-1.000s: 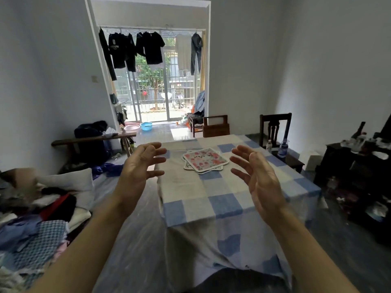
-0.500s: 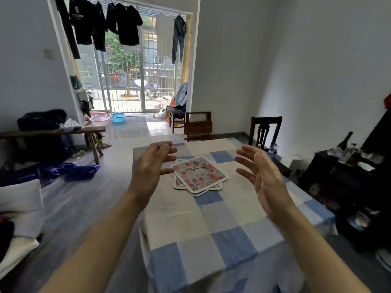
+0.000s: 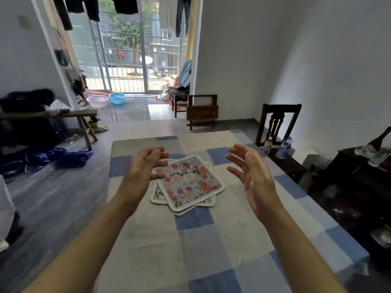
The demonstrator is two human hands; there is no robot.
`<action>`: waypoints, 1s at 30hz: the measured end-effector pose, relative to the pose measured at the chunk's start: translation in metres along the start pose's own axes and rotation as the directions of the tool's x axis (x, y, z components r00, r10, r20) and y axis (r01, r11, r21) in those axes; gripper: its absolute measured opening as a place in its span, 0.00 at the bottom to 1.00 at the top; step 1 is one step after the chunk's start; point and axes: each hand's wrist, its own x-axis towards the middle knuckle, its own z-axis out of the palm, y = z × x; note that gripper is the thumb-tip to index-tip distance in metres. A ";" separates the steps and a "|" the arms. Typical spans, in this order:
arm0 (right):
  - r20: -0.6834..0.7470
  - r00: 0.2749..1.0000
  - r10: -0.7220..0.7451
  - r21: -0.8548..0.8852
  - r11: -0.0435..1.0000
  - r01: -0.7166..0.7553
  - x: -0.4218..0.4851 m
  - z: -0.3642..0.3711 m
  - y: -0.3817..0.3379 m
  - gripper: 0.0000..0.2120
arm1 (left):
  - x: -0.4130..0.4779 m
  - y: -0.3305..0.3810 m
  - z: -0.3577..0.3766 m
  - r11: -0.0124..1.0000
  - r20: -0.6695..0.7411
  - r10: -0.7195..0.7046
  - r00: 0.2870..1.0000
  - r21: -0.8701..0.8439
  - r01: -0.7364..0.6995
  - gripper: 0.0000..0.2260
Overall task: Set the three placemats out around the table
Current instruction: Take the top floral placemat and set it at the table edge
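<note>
A stack of placemats lies in the middle of the table, which wears a blue and cream checked cloth. The top placemat is square with a pink flower print and a white border. Corners of the lower placemats stick out beneath it on the left and right. My left hand hovers open over the stack's left edge, fingers apart. Just right of the stack, my right hand is held open with the palm facing left. Neither hand touches a placemat.
A dark wooden chair stands at the table's far right, with bottles on a low surface beside it. A dark cabinet is on the right. On the left are a wooden bench and blue cloth on the floor.
I have walked closer to the table, so the stack now lies right under my hands. Both hands stay open and have lowered towards the placemats.
</note>
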 end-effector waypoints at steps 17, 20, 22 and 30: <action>0.145 0.971 0.191 0.021 0.980 -0.196 0.196 -0.072 0.110 0.20 | 0.124 -0.086 0.086 0.977 -0.231 -0.187 0.955 0.058 0.205 0.21; 0.142 0.966 0.217 -0.066 0.976 -0.209 0.212 -0.065 0.121 0.18 | 0.142 -0.105 0.080 0.971 -0.259 -0.228 0.939 0.011 0.239 0.17; 0.131 0.967 0.221 -0.124 0.971 -0.205 0.224 -0.065 0.128 0.17 | 0.155 -0.116 0.079 0.969 -0.273 -0.240 0.932 -0.004 0.248 0.16; 0.173 0.943 0.284 -0.164 0.952 -0.257 0.263 -0.058 0.193 0.18 | 0.177 -0.160 0.076 0.948 -0.357 -0.297 0.886 -0.002 0.317 0.15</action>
